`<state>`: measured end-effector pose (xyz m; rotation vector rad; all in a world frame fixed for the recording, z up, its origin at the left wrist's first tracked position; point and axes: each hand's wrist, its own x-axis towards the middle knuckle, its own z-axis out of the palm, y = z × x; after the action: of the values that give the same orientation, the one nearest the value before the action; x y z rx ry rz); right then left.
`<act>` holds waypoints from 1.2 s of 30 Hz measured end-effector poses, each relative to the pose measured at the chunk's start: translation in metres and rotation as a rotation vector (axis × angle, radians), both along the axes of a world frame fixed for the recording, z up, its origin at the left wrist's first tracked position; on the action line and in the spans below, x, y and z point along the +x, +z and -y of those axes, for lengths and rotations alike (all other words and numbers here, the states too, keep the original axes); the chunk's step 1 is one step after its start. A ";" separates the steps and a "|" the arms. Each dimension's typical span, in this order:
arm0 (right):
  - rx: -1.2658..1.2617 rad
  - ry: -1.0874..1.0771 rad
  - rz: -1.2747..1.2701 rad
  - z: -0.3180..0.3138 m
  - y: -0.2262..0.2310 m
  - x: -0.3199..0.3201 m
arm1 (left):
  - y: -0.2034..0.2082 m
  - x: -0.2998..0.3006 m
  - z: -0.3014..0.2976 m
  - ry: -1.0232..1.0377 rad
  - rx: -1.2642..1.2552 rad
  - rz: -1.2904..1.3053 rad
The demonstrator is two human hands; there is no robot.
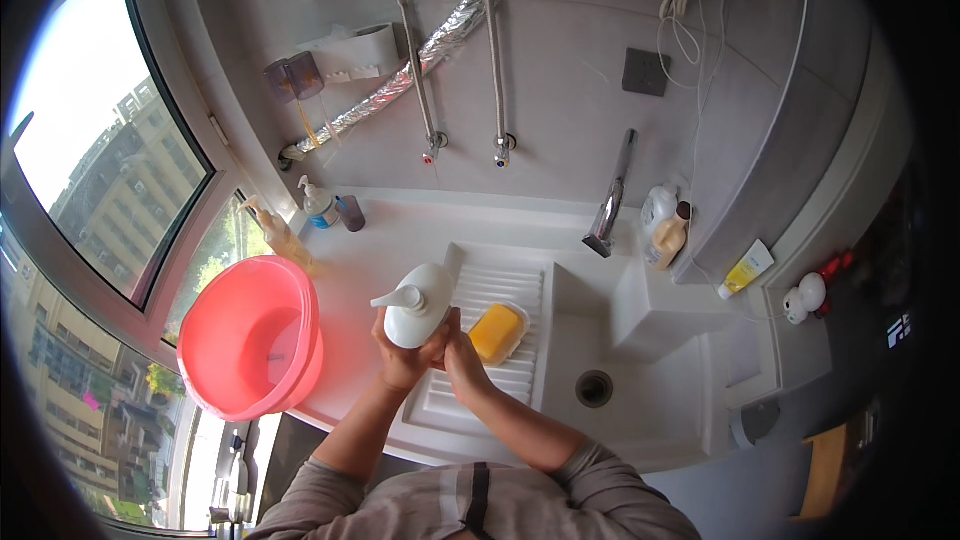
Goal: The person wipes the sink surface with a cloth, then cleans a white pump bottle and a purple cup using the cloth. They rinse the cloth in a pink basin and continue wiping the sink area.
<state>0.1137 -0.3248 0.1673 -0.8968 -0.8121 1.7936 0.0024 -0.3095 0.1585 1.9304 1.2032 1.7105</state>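
A white pump bottle (416, 312) is held up over the ribbed washboard part of the sink, its pump head turned toward the left. My left hand (402, 364) is closed around the bottle's near left side. Against its near right side, my right hand (459, 364) is closed too, touching the left hand; some of its fingers are hidden behind the bottle and the other hand. Just right of my hands, a yellow soap bar (497, 332) lies in a clear dish on the washboard (470, 401).
A pink basin (250, 340) stands tilted at the left by the window. Pump bottles (319, 204) and a dark cup (350, 213) line the back left corner. At right are the sink bowl (625, 360), a faucet (609, 202), more bottles (668, 236) and a yellow tube (746, 269).
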 end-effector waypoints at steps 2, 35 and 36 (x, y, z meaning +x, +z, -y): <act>0.018 0.019 0.083 -0.005 -0.004 0.000 | -0.008 -0.004 -0.001 0.015 -0.002 -0.037; 0.887 -0.113 1.731 -0.334 -0.156 0.023 | -0.082 -0.050 -0.024 0.130 -0.402 0.312; 0.924 -0.056 1.653 -0.338 -0.147 0.018 | -0.083 -0.048 -0.026 0.131 -0.399 0.302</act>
<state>0.1313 0.0127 0.0201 -1.5466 -2.2539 0.0717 -0.0454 -0.2833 0.0756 1.3386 1.4418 1.5989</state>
